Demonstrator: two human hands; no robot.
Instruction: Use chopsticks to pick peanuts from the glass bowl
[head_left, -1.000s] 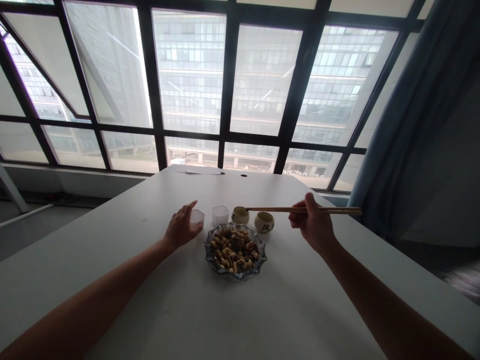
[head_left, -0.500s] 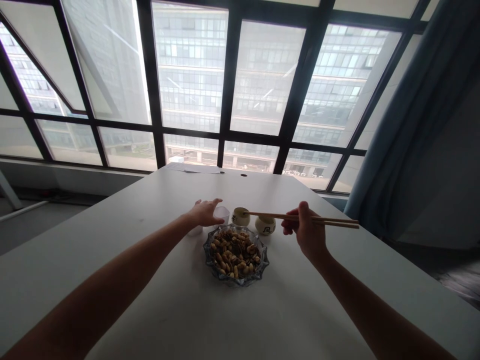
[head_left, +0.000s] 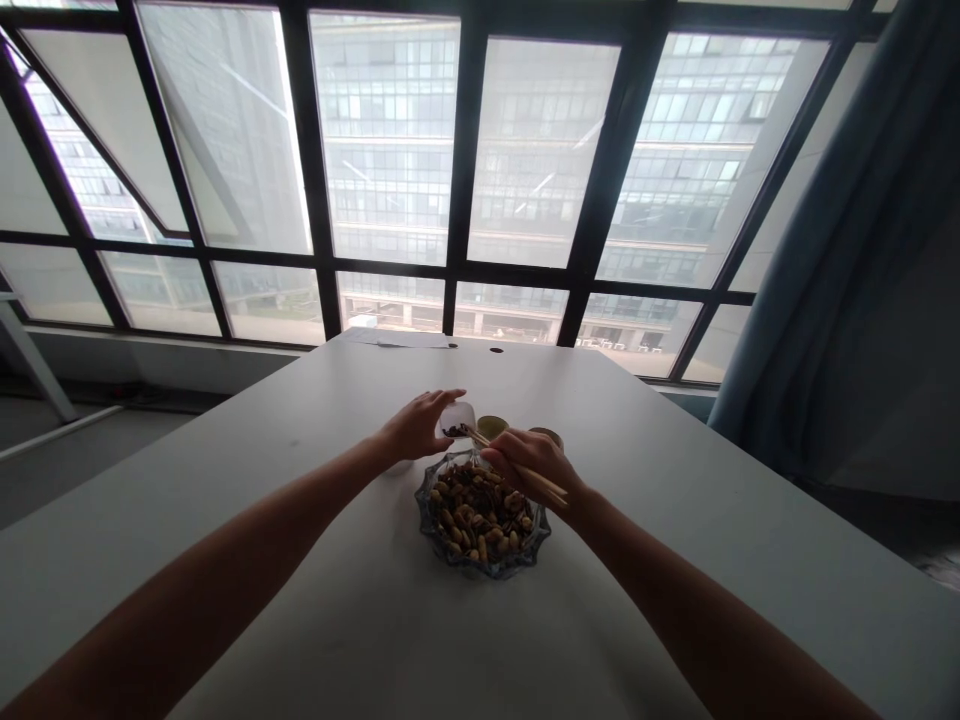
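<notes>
My left hand [head_left: 420, 424] grips a small clear plastic cup [head_left: 459, 412] between thumb and fingers, its mouth tilted toward me. Some small dark bits [head_left: 454, 431] lie inside. Closed around a pair of wooden chopsticks [head_left: 551, 487], my right hand [head_left: 534, 458] holds their tips at the cup's mouth. Just below both hands stands a scalloped glass bowl [head_left: 541, 545] filled with peanuts in the shell [head_left: 480, 520] mixed with dark seeds. Beyond the right hand are two small yellowish ceramic cups, one left [head_left: 491, 426] and one right [head_left: 553, 436], both partly covered by that hand.
Everything stands on a white table [head_left: 315, 600]. White papers [head_left: 397, 338] lie at its far end, close to two dark round holes. Large windows [head_left: 390, 140] rise behind, with a blue curtain [head_left: 795, 240] on the right.
My left hand has taken hold of the clear cup and tilted it. My right hand has swung left with the chopsticks, from beside the ceramic cups to the clear cup's mouth.
</notes>
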